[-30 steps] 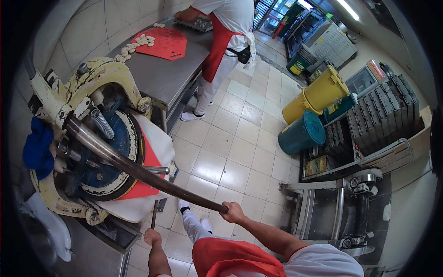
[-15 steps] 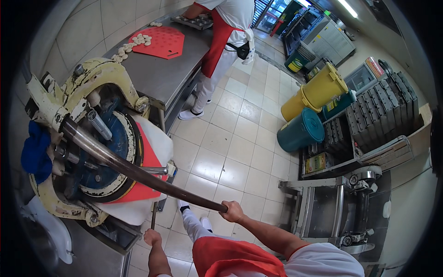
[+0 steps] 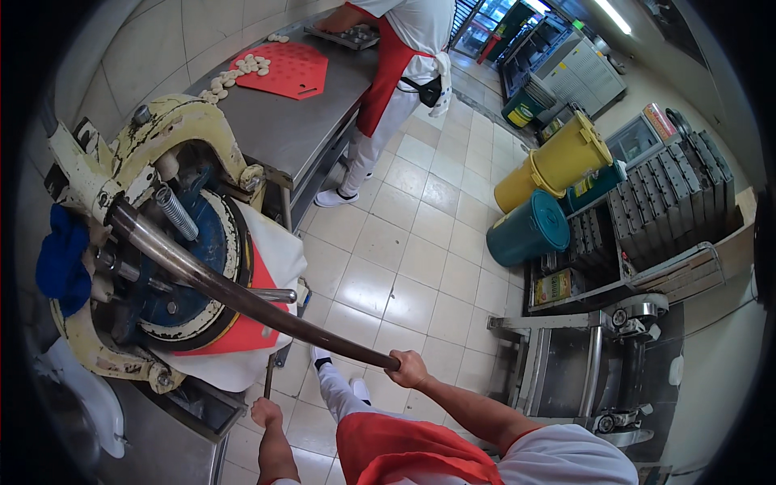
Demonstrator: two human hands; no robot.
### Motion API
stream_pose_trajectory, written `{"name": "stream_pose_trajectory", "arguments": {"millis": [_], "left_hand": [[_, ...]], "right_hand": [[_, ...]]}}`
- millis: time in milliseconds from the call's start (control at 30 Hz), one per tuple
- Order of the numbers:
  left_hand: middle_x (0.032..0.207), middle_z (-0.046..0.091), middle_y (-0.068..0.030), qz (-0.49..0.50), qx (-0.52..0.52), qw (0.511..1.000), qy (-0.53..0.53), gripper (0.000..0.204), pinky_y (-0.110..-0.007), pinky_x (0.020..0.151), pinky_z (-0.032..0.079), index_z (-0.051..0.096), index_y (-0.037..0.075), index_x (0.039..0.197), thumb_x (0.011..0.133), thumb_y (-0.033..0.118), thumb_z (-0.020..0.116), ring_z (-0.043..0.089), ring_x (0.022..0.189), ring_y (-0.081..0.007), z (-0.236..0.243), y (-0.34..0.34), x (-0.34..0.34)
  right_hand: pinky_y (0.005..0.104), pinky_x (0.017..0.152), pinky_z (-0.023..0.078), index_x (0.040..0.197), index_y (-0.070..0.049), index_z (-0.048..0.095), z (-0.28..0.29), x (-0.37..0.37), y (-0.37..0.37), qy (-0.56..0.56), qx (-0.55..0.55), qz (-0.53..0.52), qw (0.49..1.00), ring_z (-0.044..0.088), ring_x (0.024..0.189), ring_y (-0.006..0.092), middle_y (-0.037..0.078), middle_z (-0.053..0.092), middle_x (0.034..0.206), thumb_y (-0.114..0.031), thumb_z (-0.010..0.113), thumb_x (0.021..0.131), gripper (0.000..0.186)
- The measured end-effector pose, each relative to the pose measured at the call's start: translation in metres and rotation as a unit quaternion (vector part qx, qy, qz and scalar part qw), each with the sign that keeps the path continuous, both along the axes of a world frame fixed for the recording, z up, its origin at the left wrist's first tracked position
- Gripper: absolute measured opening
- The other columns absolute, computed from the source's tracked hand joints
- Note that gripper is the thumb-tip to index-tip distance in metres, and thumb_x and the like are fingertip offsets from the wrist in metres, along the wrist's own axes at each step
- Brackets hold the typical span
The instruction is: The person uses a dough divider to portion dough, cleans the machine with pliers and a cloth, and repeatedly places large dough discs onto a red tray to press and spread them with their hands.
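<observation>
My right hand [image 3: 410, 369] is wrapped round the end of a long, curved brown lever [image 3: 323, 343]. That lever runs up to the left into a cream-and-blue press [image 3: 190, 242] with peeling paint and a coil spring. My left hand [image 3: 267, 412] grips a thin metal rod [image 3: 268, 377] below the press. Beneath the round press head a red plate [image 3: 263, 319] pokes out over a white cloth [image 3: 279, 234]. A short steel handle [image 3: 275, 296] sticks out beside the lever. A blue cloth [image 3: 61, 259] hangs at the press's left side.
On the steel table [image 3: 267, 133], dough balls [image 3: 234, 74] lie on and beside a red board [image 3: 299, 73]. A co-worker [image 3: 396, 73] stands there, hands over a muffin tray [image 3: 347, 36]. To the right are yellow bins [image 3: 558, 158], a green bin [image 3: 529, 230], stacked pans [image 3: 671, 194] and a metal cart [image 3: 566, 356].
Both hands keep their grips and have hardly moved. The red plate and white cloth under the press head have shifted slightly, and the whole view has tilted a little.
</observation>
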State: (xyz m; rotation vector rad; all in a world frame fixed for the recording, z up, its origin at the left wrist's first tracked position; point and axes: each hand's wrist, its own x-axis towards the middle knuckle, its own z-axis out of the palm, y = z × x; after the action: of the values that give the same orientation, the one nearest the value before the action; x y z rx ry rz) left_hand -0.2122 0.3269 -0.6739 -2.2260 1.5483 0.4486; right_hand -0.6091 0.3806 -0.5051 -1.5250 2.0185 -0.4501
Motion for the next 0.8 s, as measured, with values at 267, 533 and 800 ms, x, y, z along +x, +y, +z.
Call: {"name": "stream_pose_trajectory", "arguments": {"millis": [267,533,800], "left_hand": [[0.098,0.074,-0.0134,0.015,0.030,0.999,0.013,0.010,-0.039,0.079,0.060,0.075,0.007,0.088,0.080,0.011,0.070,0.072,0.093,-0.0315,-0.002,-0.002,0.002],[0.090,0.074,-0.0123,0.001,0.005,1.000,-0.004,0.008,-0.037,0.074,0.060,0.075,0.008,0.082,0.079,0.013,0.069,0.073,0.085,-0.0289,-0.007,0.002,0.002],[0.090,0.074,-0.0118,-0.003,-0.005,1.000,-0.007,0.007,-0.037,0.074,0.060,0.075,0.008,0.081,0.078,0.012,0.070,0.074,0.085,-0.0284,-0.005,0.003,0.000]], "right_hand": [[0.0496,0.063,0.049,0.075,-0.007,0.056,0.003,0.001,0.000,0.000,0.004,-0.002,1.000,0.062,0.068,0.0410,0.017,0.062,0.067,-0.022,0.073,0.073,0.022],[0.0499,0.062,0.049,0.075,-0.007,0.058,0.002,0.000,0.001,0.004,-0.002,0.000,1.000,0.063,0.069,0.0412,0.018,0.063,0.068,-0.022,0.073,0.073,0.021],[0.0496,0.061,0.049,0.074,-0.007,0.057,0.000,-0.001,0.002,0.006,-0.007,-0.003,1.000,0.062,0.067,0.0413,0.017,0.062,0.066,-0.022,0.072,0.073,0.022]]}}
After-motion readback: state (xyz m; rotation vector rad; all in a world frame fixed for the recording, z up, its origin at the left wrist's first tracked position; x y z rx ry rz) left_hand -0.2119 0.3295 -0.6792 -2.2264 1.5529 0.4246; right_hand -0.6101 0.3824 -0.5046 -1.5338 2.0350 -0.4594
